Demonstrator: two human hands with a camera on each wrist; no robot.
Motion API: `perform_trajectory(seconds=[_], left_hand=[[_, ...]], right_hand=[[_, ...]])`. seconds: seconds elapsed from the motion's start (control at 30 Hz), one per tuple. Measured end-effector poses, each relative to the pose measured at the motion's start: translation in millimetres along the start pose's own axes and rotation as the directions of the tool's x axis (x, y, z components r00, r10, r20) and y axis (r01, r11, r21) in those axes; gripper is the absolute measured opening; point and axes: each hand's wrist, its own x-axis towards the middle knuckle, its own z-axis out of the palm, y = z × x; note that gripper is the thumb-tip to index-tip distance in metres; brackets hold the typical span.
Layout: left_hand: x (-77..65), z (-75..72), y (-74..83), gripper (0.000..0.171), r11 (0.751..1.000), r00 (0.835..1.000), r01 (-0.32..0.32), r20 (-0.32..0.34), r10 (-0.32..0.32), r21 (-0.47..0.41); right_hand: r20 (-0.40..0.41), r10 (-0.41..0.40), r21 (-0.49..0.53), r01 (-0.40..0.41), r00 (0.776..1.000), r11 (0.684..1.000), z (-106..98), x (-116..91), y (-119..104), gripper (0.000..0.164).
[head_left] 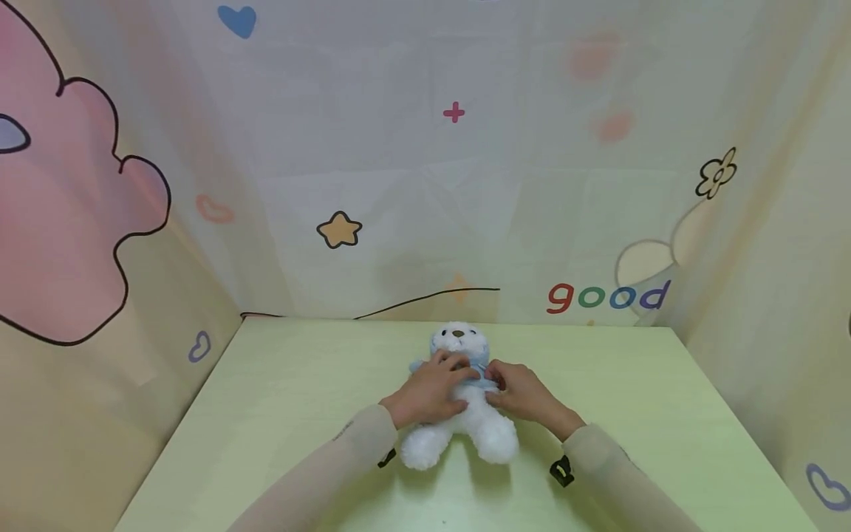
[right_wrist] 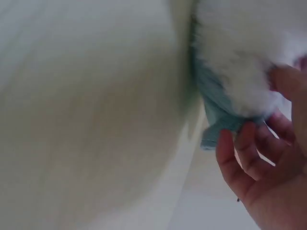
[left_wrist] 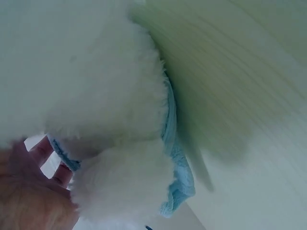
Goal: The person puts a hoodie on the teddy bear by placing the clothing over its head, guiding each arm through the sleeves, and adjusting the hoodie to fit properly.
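A white fluffy plush toy (head_left: 493, 434), its head at the far side and its legs toward me, lies on the table. It wears a light blue garment (head_left: 484, 375), whose edge also shows beside the fur in the left wrist view. My left hand (head_left: 428, 390) spans the toy's front, curled fingers at the chest and thumb at the belly. From the other side my right hand (head_left: 525, 391) holds the garment and the toy's side. In the right wrist view, fingertips meet the blue cloth (right_wrist: 218, 110) while the thumb touches white fur. The left fingertips are partly hidden in the left wrist view.
The pale green table (head_left: 279, 414) is bordered at the back and sides by a printed cloth (head_left: 399, 148). Black straps (head_left: 561, 471) show under both sleeves.
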Motion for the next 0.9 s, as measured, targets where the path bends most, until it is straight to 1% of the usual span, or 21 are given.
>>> perform_trajectory(seconds=[0.1, 0.17, 0.27, 0.33, 0.47, 0.53, 0.57, 0.63, 0.7, 0.77, 0.8, 0.83, 0.9], left_hand=[[0.7, -0.2, 0.2, 0.043, 1.0, 1.0, -0.005, 0.0, 0.005, -0.007], [1.3, -0.6, 0.0, 0.042, 1.0, 1.0, -0.007, -0.005, 0.007, -0.013], [2.1, -1.0, -1.0, 0.042, 1.0, 1.0, -0.008, -0.013, 0.008, -0.017], [1.9, -1.4, -2.0, 0.042, 1.0, 1.0, -0.001, -0.011, 0.0, -0.031], [0.3, -0.3, -4.0, 0.042, 0.998, 1.0, 0.018, -0.002, -0.018, -0.062], [0.0, -0.5, -4.8, 0.043, 0.998, 1.0, 0.019, -0.005, -0.02, -0.063], [0.0, -1.2, -5.2, 0.042, 0.998, 1.0, 0.019, -0.008, -0.019, -0.063], [0.4, -2.7, -5.7, 0.042, 0.998, 1.0, 0.02, -0.011, -0.021, -0.063], [0.3, -3.2, -5.9, 0.042, 0.998, 1.0, 0.018, -0.019, -0.02, -0.067], [0.0, -2.5, -5.5, 0.041, 0.997, 0.999, 0.017, -0.026, -0.019, -0.08], [-0.1, -1.8, -5.1, 0.04, 0.997, 0.999, 0.016, -0.026, -0.018, -0.079], [-0.2, -1.0, -4.5, 0.04, 0.997, 1.0, 0.014, -0.026, -0.016, -0.077], [-0.5, 0.3, -3.1, 0.039, 0.998, 1.0, 0.007, -0.029, -0.009, -0.07]], right_hand=[[-0.024, 0.056, -0.121, -0.059, 0.998, 0.991, 5.3, 5.1, -6.7, 0.019], [-0.049, 0.069, -0.22, -0.079, 0.996, 0.972, 8.0, 8.7, -11.5, 0.022], [-0.101, 0.065, -0.346, -0.096, 0.993, 0.933, 12.0, 13.7, -17.6, 0.027], [-0.136, 0.066, -0.407, -0.117, 0.989, 0.906, 14.6, 15.7, -21.7, 0.026], [-0.193, 0.081, -0.506, -0.17, 0.978, 0.846, 20.1, 15.6, -29.5, 0.022], [-0.208, 0.088, -0.528, -0.187, 0.974, 0.828, 20.9, 15.7, -32.8, 0.021], [-0.207, 0.085, -0.527, -0.184, 0.975, 0.83, 20.2, 16.3, -33.6, 0.021], [-0.189, 0.075, -0.494, -0.161, 0.979, 0.855, 17.1, 18.0, -32.1, 0.021], [-0.135, 0.062, -0.409, -0.113, 0.989, 0.905, 11.2, 18.4, -28.1, 0.022], [-0.053, 0.038, -0.284, -0.051, 0.998, 0.957, 3.6, 17.4, -21.1, 0.021], [-0.005, 0.022, -0.207, -0.022, 1.0, 0.978, -0.4, 16.2, -16.9, 0.02], [0.047, 0.008, -0.122, -0.002, 0.999, 0.992, -4.6, 14.4, -13.6, 0.018], [0.146, -0.016, 0.019, 0.014, 0.989, 1.0, -11.8, 10.9, -6.5, 0.015]])
